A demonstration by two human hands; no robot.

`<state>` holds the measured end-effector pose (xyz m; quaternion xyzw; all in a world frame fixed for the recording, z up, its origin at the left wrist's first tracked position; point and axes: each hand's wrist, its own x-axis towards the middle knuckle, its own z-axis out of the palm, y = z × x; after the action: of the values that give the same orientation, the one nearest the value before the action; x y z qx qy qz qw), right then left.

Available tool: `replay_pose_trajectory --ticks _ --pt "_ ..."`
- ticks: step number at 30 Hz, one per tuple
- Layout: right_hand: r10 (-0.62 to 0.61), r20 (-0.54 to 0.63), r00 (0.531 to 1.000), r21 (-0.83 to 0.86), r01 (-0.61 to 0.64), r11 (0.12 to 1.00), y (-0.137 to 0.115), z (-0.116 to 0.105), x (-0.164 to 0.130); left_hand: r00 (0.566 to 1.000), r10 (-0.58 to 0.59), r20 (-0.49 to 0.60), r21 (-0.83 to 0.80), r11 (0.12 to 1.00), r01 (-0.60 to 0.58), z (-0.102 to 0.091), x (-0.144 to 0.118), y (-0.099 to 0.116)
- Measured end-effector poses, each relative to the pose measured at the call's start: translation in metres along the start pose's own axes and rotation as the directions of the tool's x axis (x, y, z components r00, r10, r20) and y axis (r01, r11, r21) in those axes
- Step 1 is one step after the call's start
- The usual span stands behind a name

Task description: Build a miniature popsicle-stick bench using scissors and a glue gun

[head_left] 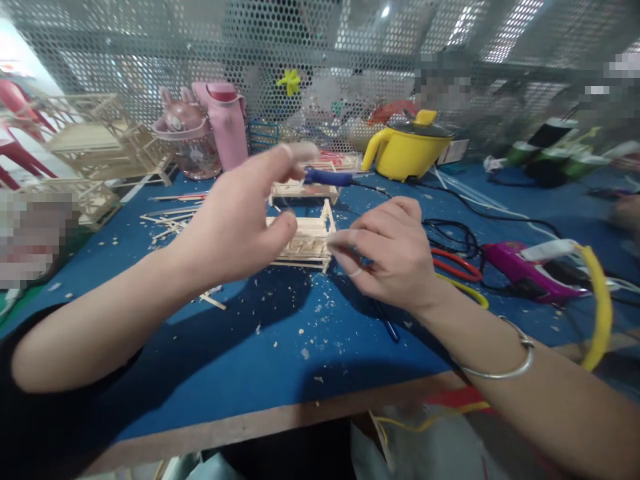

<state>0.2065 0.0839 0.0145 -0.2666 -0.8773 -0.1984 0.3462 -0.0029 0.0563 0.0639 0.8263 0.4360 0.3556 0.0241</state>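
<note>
A small model built of thin wooden sticks stands on the blue table. My left hand hovers over its left end, thumb tip near the model, index finger stretched out and nothing in its grip. My right hand is at the model's right end, thumb and fingers pinched together against its corner post. A silver bangle sits on that wrist. Whether the right fingers hold a loose stick cannot be told.
A second stick model and loose sticks lie behind. A purple glue gun, red-and-yellow-handled tools and black cables lie at right. A yellow pot, pink bottles and larger stick models line the mesh wall. Wood crumbs litter the table.
</note>
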Motion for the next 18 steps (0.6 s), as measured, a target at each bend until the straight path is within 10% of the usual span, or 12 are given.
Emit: replay_pose_trajectory --ticks 3,6,12,18 --pt "0.007 -0.038 0.999 0.085 -0.004 0.996 -0.002 -0.010 0.006 0.978 -0.156 -0.136 -0.089 0.985 0.145 -0.004 -0.012 0.012" --pt "-0.023 -0.013 1.000 0.140 0.025 0.990 -0.012 -0.021 0.006 0.971 -0.186 0.151 -0.225 0.950 0.217 0.007 -0.029 0.024" --pt "0.034 0.017 0.999 0.180 -0.036 0.983 -0.053 -0.035 -0.026 0.912 -0.151 0.381 -0.368 0.880 0.299 0.031 -0.055 0.035" --pt "0.316 0.139 0.939 0.233 -0.341 0.911 -0.043 -0.050 -0.065 0.919 -0.075 0.387 -0.354 0.908 0.223 0.045 -0.065 0.026"
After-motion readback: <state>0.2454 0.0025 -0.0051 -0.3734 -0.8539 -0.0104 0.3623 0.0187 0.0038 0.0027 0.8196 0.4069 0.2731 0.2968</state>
